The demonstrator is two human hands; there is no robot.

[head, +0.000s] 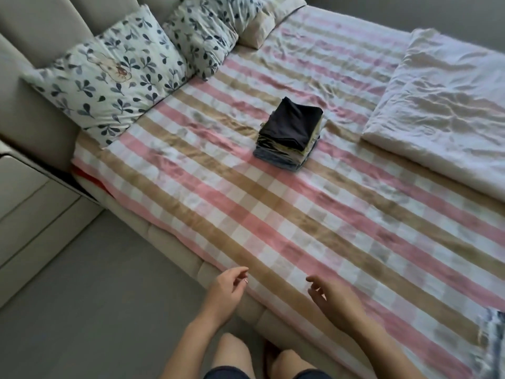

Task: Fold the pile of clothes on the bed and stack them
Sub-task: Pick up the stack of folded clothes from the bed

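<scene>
- Stack of folded clothes sits near the middle of the bed, closer to the head edge than to the near edge where the person stands. A dark garment lies on top, with paler and blue-grey layers under it.
- The left hand hovers just at the near edge and the right hand a little inside it, above the sheet. Both hands are empty, fingers loosely curled, gripping nothing and well apart from the stack.
- No loose pile shows on the open sheet, so the folding looks done or very nearly done. The step in hand seems to be a pause between garments, or a last check.
- A scrap of blue-and-white cloth shows by the near edge, at the far right of the view. It is cut off, and I cannot tell whether it is a garment left to fold.
- If it is, the next move calls for the right hand to draw it onto the bare sheet in front of the person. Both hands would then flatten it, fold it to the stack's outline and set it squarely on the dark top piece.
- The stack looks tall with slightly uneven sides, so a gentle, centred placement would likely keep it from leaning.
- 2 leaf-print pillows lean along the head edge, and a folded pale duvet lies on the side away from them.
</scene>
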